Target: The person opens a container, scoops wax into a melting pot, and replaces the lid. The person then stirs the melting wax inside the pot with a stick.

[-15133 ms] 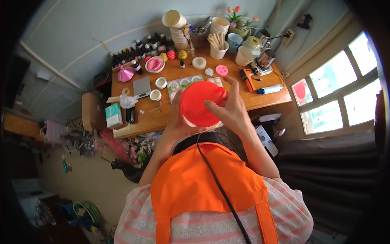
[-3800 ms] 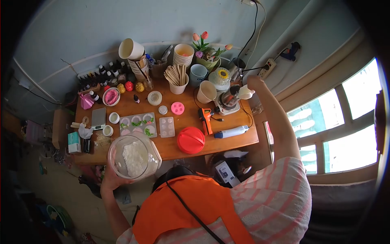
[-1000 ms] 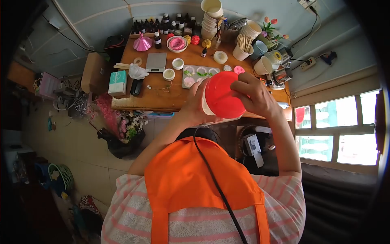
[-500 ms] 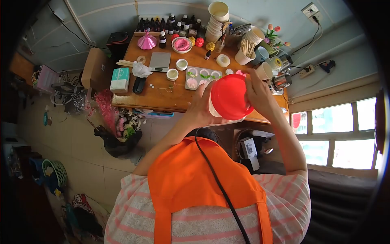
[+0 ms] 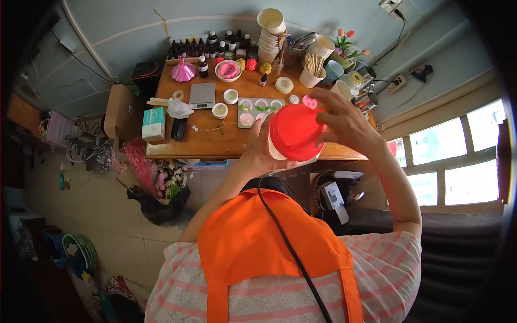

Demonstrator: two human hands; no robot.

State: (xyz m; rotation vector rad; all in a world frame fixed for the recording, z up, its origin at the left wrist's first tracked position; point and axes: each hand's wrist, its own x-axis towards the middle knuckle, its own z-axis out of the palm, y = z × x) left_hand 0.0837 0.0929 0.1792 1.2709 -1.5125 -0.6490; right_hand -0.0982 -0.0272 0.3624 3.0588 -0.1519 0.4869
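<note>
A wide jar [image 5: 276, 152] with a red lid [image 5: 296, 132] is held up in front of the table's near edge. My left hand [image 5: 256, 153] is wrapped around the jar's left side and supports it. At the lid's right edge is my right hand [image 5: 344, 119], its fingers spread and curved; whether a fingertip still touches the lid is hard to tell. Just beyond the jar lies a mold tray [image 5: 241, 114] with round cavities holding pale pink and green bits. A pink piece [image 5: 309, 102] lies past the lid, close to my right fingers.
The wooden table [image 5: 215, 142] carries a digital scale [image 5: 203, 95], small white cups [image 5: 219, 111], a tissue box [image 5: 153, 124] and dark bottles [image 5: 203, 67]. Stacked paper cups [image 5: 271, 21] and a cup of wooden sticks [image 5: 312, 72] stand at the back. Wrapped flowers [image 5: 156, 177] stand on the floor at left.
My right hand has loosened from the lid, its fingers now spread and shifted slightly up and right. The jar stays in my left hand. The whole view has shifted a little.
</note>
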